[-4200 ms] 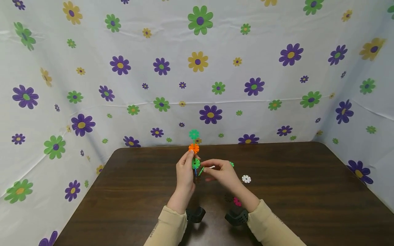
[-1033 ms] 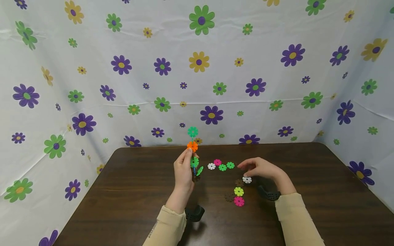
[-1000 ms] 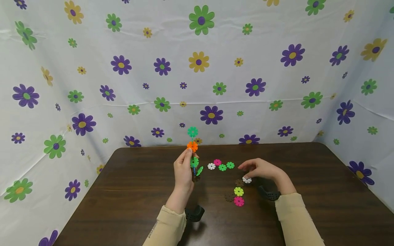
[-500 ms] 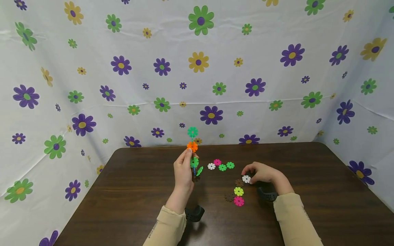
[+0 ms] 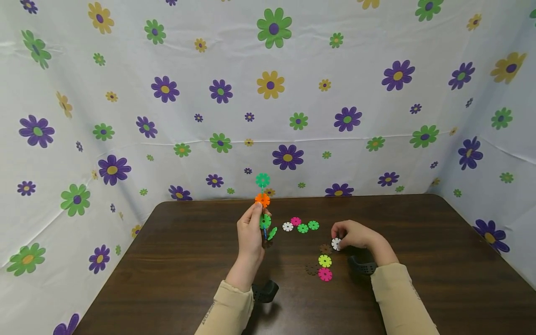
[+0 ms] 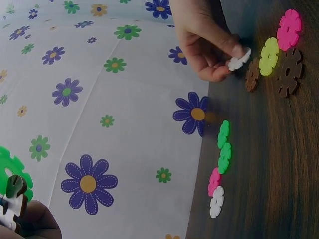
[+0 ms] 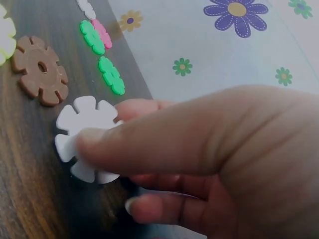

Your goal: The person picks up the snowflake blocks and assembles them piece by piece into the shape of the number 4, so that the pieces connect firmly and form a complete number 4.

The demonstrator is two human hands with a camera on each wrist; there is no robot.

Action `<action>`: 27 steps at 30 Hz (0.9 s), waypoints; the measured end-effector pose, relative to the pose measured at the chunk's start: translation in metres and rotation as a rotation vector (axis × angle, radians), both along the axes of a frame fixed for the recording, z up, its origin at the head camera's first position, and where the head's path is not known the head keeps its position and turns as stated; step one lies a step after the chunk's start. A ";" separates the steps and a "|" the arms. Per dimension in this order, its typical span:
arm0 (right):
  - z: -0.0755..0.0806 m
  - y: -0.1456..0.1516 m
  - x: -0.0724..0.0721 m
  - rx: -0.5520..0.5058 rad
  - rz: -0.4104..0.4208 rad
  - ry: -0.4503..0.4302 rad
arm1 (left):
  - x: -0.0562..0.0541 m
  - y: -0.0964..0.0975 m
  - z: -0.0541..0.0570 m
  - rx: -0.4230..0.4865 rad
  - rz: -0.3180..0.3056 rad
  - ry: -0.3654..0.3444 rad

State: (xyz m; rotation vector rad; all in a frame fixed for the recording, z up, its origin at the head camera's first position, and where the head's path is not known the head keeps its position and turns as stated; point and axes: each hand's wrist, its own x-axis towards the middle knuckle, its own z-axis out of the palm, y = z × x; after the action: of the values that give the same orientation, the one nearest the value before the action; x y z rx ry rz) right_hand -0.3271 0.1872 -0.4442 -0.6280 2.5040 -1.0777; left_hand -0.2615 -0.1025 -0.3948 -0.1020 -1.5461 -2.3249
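Observation:
My left hand (image 5: 250,235) holds up a chain of notched plastic discs, pinched near the orange disc (image 5: 262,200). A teal disc (image 5: 263,180) tops the chain, and a green disc (image 5: 265,221) sits below the orange one. Another green disc (image 5: 272,233) sticks out at the lower right, beside a blue piece seen edge-on. Over on the right, my right hand (image 5: 356,234) pinches a white disc (image 7: 89,119) between thumb and fingers. In the left wrist view that white disc (image 6: 239,59) is tilted. Part of it is hidden by the thumb.
On the brown table (image 5: 188,260) lie a brown disc (image 5: 325,249), a yellow disc (image 5: 324,261), a pink disc (image 5: 324,274) and a dark brown disc (image 5: 311,268). Farther back are a white disc (image 5: 287,226), another pink disc (image 5: 295,221) and two green discs (image 5: 308,226). A flowered cloth hangs behind.
My right hand left the chain, where a green disc now sticks out at the side, and moved right. Its fingers closed on the white disc and tilted it. The left hand stayed almost still.

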 end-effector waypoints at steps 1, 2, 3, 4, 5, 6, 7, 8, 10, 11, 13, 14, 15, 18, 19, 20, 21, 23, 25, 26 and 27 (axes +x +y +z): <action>0.000 0.000 0.000 -0.017 -0.003 -0.015 | 0.000 0.000 0.000 -0.004 0.003 -0.001; 0.001 0.000 0.000 -0.036 -0.006 -0.030 | 0.000 0.001 0.000 -0.009 0.005 -0.003; 0.002 0.000 0.000 -0.052 -0.009 -0.040 | 0.000 0.001 0.000 -0.012 0.008 -0.003; 0.003 0.000 0.000 -0.069 -0.008 -0.048 | 0.000 0.002 0.000 -0.011 0.008 -0.004; 0.004 0.000 -0.001 -0.084 -0.007 -0.051 | 0.000 0.002 0.000 -0.010 0.007 -0.004; 0.005 -0.001 -0.001 -0.100 -0.001 -0.049 | 0.000 0.002 0.000 -0.012 0.007 -0.005; 0.007 -0.002 -0.002 -0.115 0.001 -0.044 | 0.000 0.003 0.000 -0.012 0.007 -0.005; 0.009 -0.003 -0.002 -0.128 0.000 -0.034 | 0.000 0.003 -0.001 -0.014 0.007 -0.004; 0.014 -0.007 -0.001 -0.154 -0.011 -0.008 | 0.000 0.003 -0.001 -0.016 0.006 -0.005; 0.018 -0.010 0.000 -0.168 -0.017 0.006 | 0.001 0.004 -0.001 -0.016 0.005 -0.005; 0.026 -0.017 0.004 -0.189 -0.035 0.036 | 0.001 0.004 -0.001 -0.019 0.003 -0.007; 0.030 -0.021 0.006 -0.201 -0.046 0.050 | 0.001 0.005 -0.001 -0.024 0.002 -0.009; 0.034 -0.025 0.009 -0.215 -0.054 0.061 | 0.001 0.005 -0.001 -0.027 0.001 -0.011; 0.045 -0.039 0.016 -0.266 -0.075 0.087 | 0.001 0.006 -0.002 -0.038 -0.002 -0.016; 0.047 -0.043 0.018 -0.287 -0.081 0.090 | 0.002 0.006 -0.002 -0.045 -0.002 -0.018; 0.050 -0.048 0.021 -0.312 -0.087 0.088 | 0.002 0.006 -0.002 -0.050 -0.003 -0.018; 0.052 -0.053 0.023 -0.336 -0.094 0.084 | 0.002 0.007 -0.002 -0.050 -0.005 -0.018; 0.056 -0.064 0.028 -0.385 -0.109 0.074 | 0.002 0.007 -0.003 -0.053 -0.005 -0.018; 0.058 -0.073 0.033 -0.433 -0.127 0.066 | 0.002 0.008 -0.003 -0.056 -0.009 -0.014; 0.059 -0.077 0.035 -0.458 -0.139 0.058 | 0.002 0.008 -0.003 -0.056 -0.009 -0.012; 0.060 -0.082 0.037 -0.483 -0.150 0.052 | 0.002 0.009 -0.003 -0.056 -0.009 -0.011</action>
State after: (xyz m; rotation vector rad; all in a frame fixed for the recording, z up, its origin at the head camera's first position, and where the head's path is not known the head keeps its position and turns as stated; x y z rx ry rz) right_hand -0.2906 0.1055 -0.3840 -0.6021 2.3692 -1.7695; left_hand -0.2597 -0.0936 -0.3977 -0.1106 -1.6193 -2.2936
